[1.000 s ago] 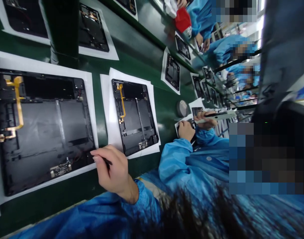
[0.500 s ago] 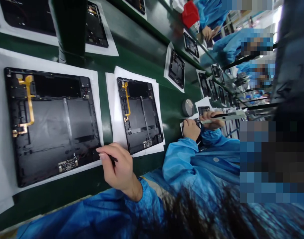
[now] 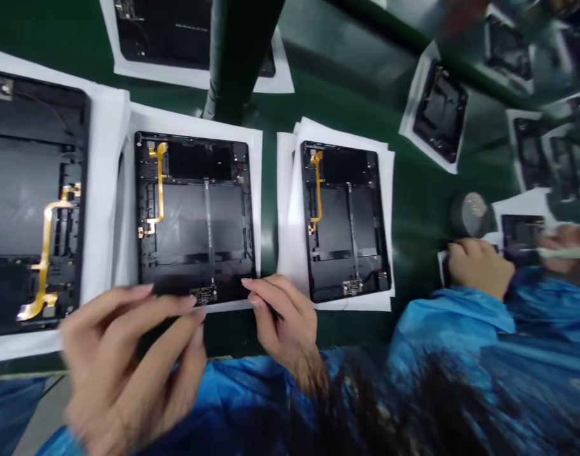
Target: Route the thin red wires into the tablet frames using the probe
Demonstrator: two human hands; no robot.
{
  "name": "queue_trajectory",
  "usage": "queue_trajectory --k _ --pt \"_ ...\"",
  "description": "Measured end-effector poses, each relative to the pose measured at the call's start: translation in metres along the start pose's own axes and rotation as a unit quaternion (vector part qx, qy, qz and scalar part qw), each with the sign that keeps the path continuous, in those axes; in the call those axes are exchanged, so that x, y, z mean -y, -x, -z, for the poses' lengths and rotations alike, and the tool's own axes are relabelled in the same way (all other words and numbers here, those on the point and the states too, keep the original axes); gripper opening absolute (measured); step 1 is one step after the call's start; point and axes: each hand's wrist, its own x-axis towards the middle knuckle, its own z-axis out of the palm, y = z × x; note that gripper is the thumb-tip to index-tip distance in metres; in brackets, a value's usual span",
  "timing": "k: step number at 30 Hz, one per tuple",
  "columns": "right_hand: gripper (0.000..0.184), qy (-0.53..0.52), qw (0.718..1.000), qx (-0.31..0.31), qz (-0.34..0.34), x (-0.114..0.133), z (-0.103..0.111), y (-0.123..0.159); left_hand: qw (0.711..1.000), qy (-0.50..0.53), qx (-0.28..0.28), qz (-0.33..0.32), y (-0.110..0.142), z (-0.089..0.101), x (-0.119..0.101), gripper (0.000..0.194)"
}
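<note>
- The fingers of the left hand (image 3: 128, 361) are held loosely together and extended, gripping nothing; they are blurred, and their tips (image 3: 191, 303) are placed at the lower edge of the tablet housing (image 3: 194, 215), though contact cannot be told.
- The fingers of the right hand (image 3: 284, 323) are curled around a black tool (image 3: 273, 311), of which only a short length is seen; their tips (image 3: 254, 288) are held just beside the housing's lower right corner.
- The housing lies flat and face down on a white paper sheet (image 3: 197, 119), between the two hands' fingertips and above them in the view.
- A small circuit board (image 3: 203, 294) is seen at the housing's lower edge, and a yellow flex cable (image 3: 160, 183) along its left side.
- Compared with the earlier frame, the left hand has been brought into view, and the view has been turned so that the housing sits near the middle.
- A second housing (image 3: 347, 221) is laid on paper to the right, and a third (image 3: 33, 202) is cut off by the left edge.
- A dark post (image 3: 235, 57) stands at the counter's (image 3: 413, 221) far side.
- Further right, a round tin (image 3: 470, 214) is placed beside a co-worker's hand (image 3: 480, 267); a second hand of that co-worker (image 3: 565, 244) is blurred.
</note>
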Motion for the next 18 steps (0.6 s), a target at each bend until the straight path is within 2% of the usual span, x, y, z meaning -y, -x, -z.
queue_trajectory --k 1,2,3,4,5,6,8,12,18 --pt "0.036 0.005 1.0 0.003 0.006 0.0 0.0 -0.001 0.993 -0.036 -0.007 0.112 0.008 0.022 -0.012 0.088" --pt "0.038 0.013 1.0 0.009 0.015 0.0 0.0 -0.001 0.928 -0.115 -0.01 0.355 0.012 0.039 -0.023 0.068" --pt "0.04 0.021 0.999 0.019 0.028 0.0 0.0 -0.001 0.824 -0.157 -0.02 0.545 0.014 0.051 -0.031 0.046" --pt "0.043 0.03 0.998 0.028 0.045 -0.001 0.0 -0.001 0.792 -0.155 -0.017 0.591 0.013 0.058 -0.038 0.035" --pt "0.047 0.038 0.997 0.038 0.062 -0.001 0.0 0.0 0.77 -0.148 -0.01 0.621 0.012 0.061 -0.041 0.029" --pt "0.051 0.045 0.995 0.046 0.079 -0.002 -0.001 0.001 0.769 -0.135 -0.007 0.625 0.011 0.06 -0.043 0.027" --pt "0.057 0.056 0.992 0.055 0.104 -0.004 -0.002 0.003 0.793 -0.117 -0.001 0.598 0.01 0.055 -0.041 0.027" --pt "0.064 0.076 0.989 0.066 0.106 -0.004 0.0 0.006 0.818 -0.128 0.018 0.561 0.014 0.047 -0.035 0.023" --pt "0.064 0.109 0.986 0.065 0.108 0.001 0.006 0.0 0.812 -0.108 0.03 0.573 0.017 0.05 -0.038 0.023"
